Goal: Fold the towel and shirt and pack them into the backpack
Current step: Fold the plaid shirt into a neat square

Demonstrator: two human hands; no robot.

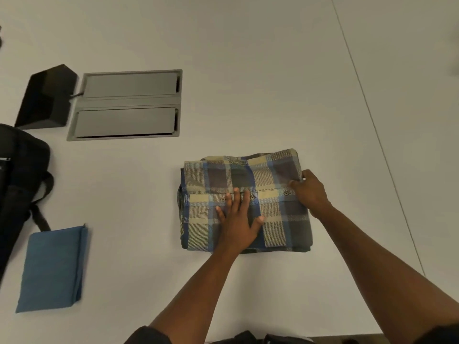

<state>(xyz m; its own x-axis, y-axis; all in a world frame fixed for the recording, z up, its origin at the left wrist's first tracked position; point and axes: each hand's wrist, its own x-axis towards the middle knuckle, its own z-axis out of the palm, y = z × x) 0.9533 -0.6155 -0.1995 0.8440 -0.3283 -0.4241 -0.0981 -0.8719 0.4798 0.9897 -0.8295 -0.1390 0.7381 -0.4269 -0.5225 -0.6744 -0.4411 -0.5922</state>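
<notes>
The plaid shirt (246,202) lies folded into a compact square on the white bench (248,70), a little right of centre, its button placket running across the middle. The left hand (237,219) rests flat on top of it, fingers straight and spread, pressing the cloth down. The right hand (311,192) sits at the shirt's right edge, its fingers curled and pinching the fabric there near a button.

Well to the left, the blue towel (52,269) lies already folded into a flat rectangle near the front of the bench. Just beside it, at the left border, is the black backpack (22,175), one strap reaching toward the towel's top corner; whether it is open, or what it holds, cannot be made out.

Behind these, a grey cable hatch (126,105) with two closed lids is set into the bench, and a black wedge-shaped box (47,98) stands just left of it.
</notes>
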